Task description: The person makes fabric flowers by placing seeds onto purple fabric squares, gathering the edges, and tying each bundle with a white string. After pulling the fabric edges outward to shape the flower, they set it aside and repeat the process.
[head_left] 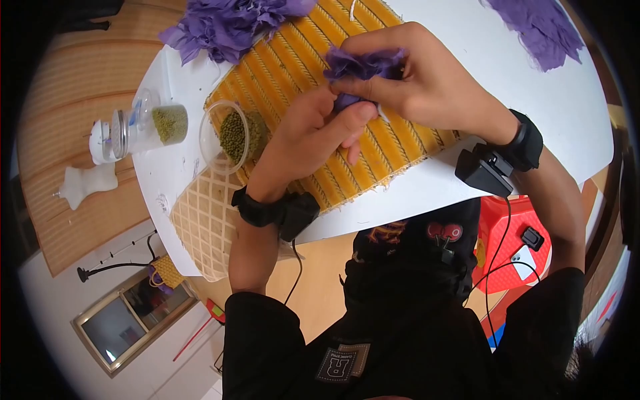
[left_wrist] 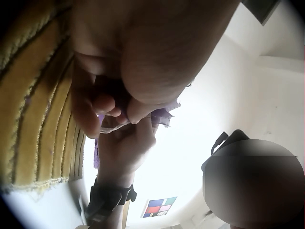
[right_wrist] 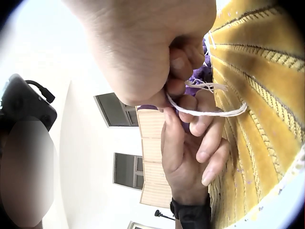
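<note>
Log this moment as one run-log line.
left hand: pinches purple cloth bundle | right hand: grips bundle, white string | over yellow ribbed mat | green-bean cup beside

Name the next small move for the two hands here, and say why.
Probably draw the white string tight. It loops loosely from the right hand round the left hand fingers, while both hands pinch the purple fabric bundle over the yellow mat; the loop looks slack.
</note>
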Tool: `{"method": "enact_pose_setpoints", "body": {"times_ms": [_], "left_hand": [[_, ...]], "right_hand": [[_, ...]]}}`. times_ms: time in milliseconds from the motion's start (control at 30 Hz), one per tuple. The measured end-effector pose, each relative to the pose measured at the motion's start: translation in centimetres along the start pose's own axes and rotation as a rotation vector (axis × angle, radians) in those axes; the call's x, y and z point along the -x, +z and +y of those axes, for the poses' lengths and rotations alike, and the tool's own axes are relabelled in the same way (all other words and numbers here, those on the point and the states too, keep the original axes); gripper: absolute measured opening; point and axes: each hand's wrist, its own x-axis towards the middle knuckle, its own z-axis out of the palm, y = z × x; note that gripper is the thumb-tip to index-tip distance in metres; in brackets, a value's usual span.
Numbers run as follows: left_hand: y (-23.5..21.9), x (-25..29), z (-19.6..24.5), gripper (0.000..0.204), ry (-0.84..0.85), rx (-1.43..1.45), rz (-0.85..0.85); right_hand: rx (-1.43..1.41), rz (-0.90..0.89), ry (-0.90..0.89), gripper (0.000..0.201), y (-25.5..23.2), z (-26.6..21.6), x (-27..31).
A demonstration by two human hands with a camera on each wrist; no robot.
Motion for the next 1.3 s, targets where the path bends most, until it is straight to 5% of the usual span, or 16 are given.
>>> {"method": "enact_pose_setpoints", "body": {"times_ms": [267, 333, 533, 967, 1067, 1133, 1300], "left_hand": [[0.6, 0.0, -0.3, 0.021, 0.056, 0.048, 0.043], [0.8, 0.0, 0.0, 0.021, 0.082, 0.103, 0.071], [0.5, 0.0, 0.4, 0.024, 0.099, -0.019, 0.041], [0.7, -0.1, 0.8, 0.03, 0.071, 0.069, 0.09], [0.4, -0.1, 0.6, 0.032, 0.085, 0.029, 0.104], [0.2, -0.1, 0.4, 0.033, 0.097, 0.009, 0.11], [-0.1, -0.4, 0.2, 0.034, 0.118, -0.004, 0.114]], "right_hand": [[0.09, 0.047, -0.102, 0.03, 0.3, 0.2, 0.0], [-0.032, -0.044, 0.079, 0.028, -0.1, -0.5, 0.0], [-0.248, -0.072, 0.204, 0.02, -0.2, 0.1, -0.2], [-0.282, -0.07, 0.146, 0.015, -0.2, 0.3, -0.3], [-0.328, -0.021, 0.313, 0.013, -0.7, -0.7, -0.6], [-0.734, 0.051, 0.418, 0.008, -1.6, -0.3, -1.3], [-0.795, 0.111, 0.287, 0.015, -2.5, 2.7, -1.7]]}}
